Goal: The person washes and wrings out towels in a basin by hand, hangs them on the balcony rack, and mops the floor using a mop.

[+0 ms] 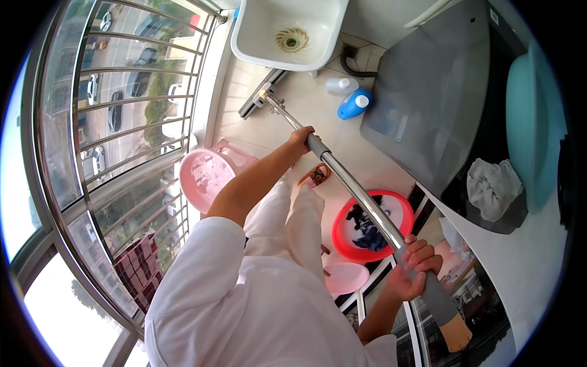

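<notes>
With both hands I hold a long silver-poled mop (359, 191) that runs diagonally across the view. My left hand (301, 140) is wrapped round the pole near the grey collar, toward the head end. My right hand (418, 264) grips the grey sleeve near the handle's upper end, fingers curled round it. The flat, wide mop head (261, 95) rests on the tiled floor just below the white sink (327, 58). Metal fittings join it to the pole. Its underside is hidden.
A blue bottle (353, 105) and a clear bottle (341, 85) stand on the floor. Pink basin (194, 194) at left; red tub (342, 244) with dark clothes and small pink basin (347, 278) at right. A grey-lidded appliance (428, 104) flanks the right; window railing (134, 73), left.
</notes>
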A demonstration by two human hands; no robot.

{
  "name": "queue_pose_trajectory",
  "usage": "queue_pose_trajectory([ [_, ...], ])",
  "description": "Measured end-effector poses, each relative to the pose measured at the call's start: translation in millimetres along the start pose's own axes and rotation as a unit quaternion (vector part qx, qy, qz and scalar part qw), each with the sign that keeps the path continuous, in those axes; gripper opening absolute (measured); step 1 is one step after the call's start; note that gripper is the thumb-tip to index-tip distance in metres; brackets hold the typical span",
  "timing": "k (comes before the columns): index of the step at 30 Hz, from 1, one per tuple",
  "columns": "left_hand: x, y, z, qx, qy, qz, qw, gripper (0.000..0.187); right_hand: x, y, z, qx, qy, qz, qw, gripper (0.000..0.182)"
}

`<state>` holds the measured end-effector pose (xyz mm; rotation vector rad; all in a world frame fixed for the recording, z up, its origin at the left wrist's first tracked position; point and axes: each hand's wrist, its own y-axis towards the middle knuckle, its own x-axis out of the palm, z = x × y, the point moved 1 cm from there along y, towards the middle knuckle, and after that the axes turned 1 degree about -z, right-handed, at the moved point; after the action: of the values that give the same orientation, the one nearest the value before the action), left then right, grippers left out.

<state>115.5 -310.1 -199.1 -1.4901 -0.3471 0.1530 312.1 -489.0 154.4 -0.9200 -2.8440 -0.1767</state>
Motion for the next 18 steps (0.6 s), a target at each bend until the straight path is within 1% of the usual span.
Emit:
queue_pose_trajectory([
  [1, 8, 4, -19, 0.009, -0.037, 0.016, 0.999, 0.032, -2, -6, -10, 0.001, -0.007, 0.008, 1.000, 0.024],
  [2, 21, -10, -31, 0.007, -0.021, 0.016, 1.000, 0.032, -3, -8, -21, -0.008, 0.003, 0.037, 0.999, 0.022],
  [3, 33, -18, -41, -0.024, -0.015, 0.022, 0.999, 0.030, -6, -9, -34, -0.008, -0.010, 0.047, 0.999, 0.021],
  [5, 47, -13, -62, -0.038, 0.015, -0.023, 0.999, 0.030, -13, -8, -54, -0.010, -0.036, 0.066, 0.997, 0.018],
  [7, 62, -21, -69, -0.071, -0.005, -0.029, 0.997, 0.029, -11, -6, -68, -0.019, -0.054, 0.068, 0.996, 0.017],
  [12, 81, -53, -60, -0.079, -0.029, -0.070, 0.994, 0.027, 0, 10, -91, -0.044, -0.094, 0.018, 0.994, 0.021],
  [14, 82, -68, -54, -0.079, -0.044, -0.089, 0.992, 0.027, 8, 20, -104, -0.052, -0.094, 0.011, 0.994, 0.023],
  [18, 116, -73, -27, -0.075, -0.069, -0.147, 0.984, 0.027, 38, 47, -120, -0.077, -0.130, 0.007, 0.988, 0.027],
])
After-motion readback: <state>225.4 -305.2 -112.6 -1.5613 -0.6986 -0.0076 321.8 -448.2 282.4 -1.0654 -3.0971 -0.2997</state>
